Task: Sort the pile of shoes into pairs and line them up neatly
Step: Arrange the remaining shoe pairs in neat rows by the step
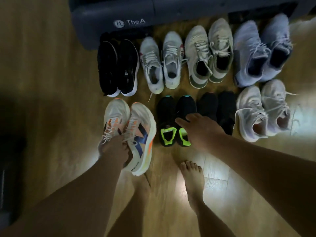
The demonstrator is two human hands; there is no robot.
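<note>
Eight pairs of shoes (208, 53) stand in two rows on the wooden floor (51, 82), four along the dark case (111, 12) at the far edge and four nearer the person's bare foot (193, 177). The left hand (118, 147) has its fingers curled into the collars of the white-and-orange pair (143, 134) at the near row's left end (its right shoe tilts). The right hand (196, 127), fingers straight, rests flat on the black pair with neon-green heels (168, 108) just beside.
</note>
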